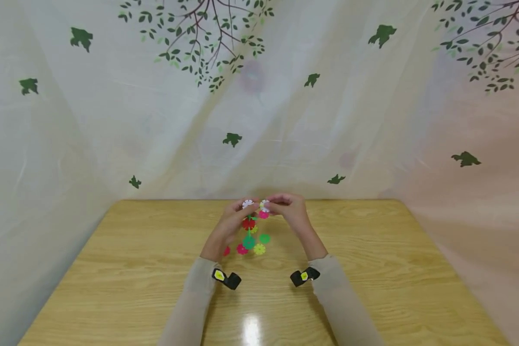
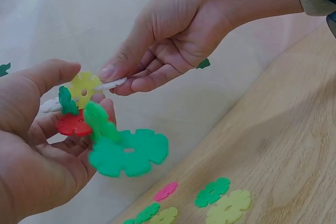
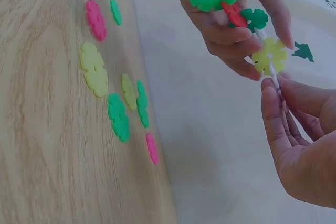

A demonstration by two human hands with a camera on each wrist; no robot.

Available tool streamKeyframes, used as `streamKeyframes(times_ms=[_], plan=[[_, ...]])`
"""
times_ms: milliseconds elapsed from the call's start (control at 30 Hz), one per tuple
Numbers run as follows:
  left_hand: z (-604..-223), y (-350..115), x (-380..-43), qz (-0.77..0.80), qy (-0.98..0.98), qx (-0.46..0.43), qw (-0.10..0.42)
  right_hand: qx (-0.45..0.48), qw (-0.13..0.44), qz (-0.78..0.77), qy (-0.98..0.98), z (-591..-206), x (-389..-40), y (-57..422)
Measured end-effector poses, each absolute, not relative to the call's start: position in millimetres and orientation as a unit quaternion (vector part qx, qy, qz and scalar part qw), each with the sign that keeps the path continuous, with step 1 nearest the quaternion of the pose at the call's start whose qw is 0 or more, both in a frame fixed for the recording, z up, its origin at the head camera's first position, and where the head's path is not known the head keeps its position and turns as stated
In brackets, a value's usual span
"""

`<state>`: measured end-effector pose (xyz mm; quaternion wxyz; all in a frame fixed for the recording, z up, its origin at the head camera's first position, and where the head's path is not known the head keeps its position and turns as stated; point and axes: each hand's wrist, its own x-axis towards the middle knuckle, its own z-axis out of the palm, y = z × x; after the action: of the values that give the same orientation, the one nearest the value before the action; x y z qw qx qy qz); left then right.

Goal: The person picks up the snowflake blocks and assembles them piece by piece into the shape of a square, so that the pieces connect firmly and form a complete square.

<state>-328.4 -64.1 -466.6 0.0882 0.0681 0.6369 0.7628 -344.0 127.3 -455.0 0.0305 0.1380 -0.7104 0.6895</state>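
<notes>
My left hand (image 1: 232,220) grips a chain of interlocking plastic snowflake discs over the table. In the left wrist view the chain runs from a large teal disc (image 2: 107,157) through a bright green disc (image 2: 97,118), a red disc (image 2: 72,125) and a small dark green disc (image 2: 67,101). A white disc (image 2: 50,106) shows behind the left thumb, and a yellow disc (image 2: 88,81) stands at the chain's near end. Between thumb and fingers, my right hand (image 1: 291,210) pinches another white disc (image 2: 113,84), seen edge-on, its rim right at the yellow disc's edge.
Below the hands, loose discs lie flat on the wooden table (image 1: 372,269), among them a yellow one (image 3: 90,66), a green one (image 3: 118,118) and a pink one (image 3: 95,18). A pale leaf-printed curtain (image 1: 285,120) hangs behind the table's far edge.
</notes>
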Motion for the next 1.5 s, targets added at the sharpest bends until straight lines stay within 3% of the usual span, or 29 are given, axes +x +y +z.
streamKeyframes(times_ms=[233,433,833,1500], plan=[[-465.4,-62.9,-328.8,0.757,0.64,0.076,0.111,0.131,0.024,0.674,-0.726,-451.3,-343.5,123.1],[-465.0,-65.0,-331.8,0.778,0.62,0.04,0.091,0.138,-0.003,0.648,-0.749,-448.1,-347.8,129.3],[-458.3,-71.6,-332.6,0.815,0.574,0.029,0.069,0.244,-0.156,0.441,-0.849,-465.0,-359.9,141.9],[-466.0,-70.0,-333.3,0.815,0.573,0.043,0.076,0.216,-0.181,0.319,-0.905,-478.3,-355.8,125.7]])
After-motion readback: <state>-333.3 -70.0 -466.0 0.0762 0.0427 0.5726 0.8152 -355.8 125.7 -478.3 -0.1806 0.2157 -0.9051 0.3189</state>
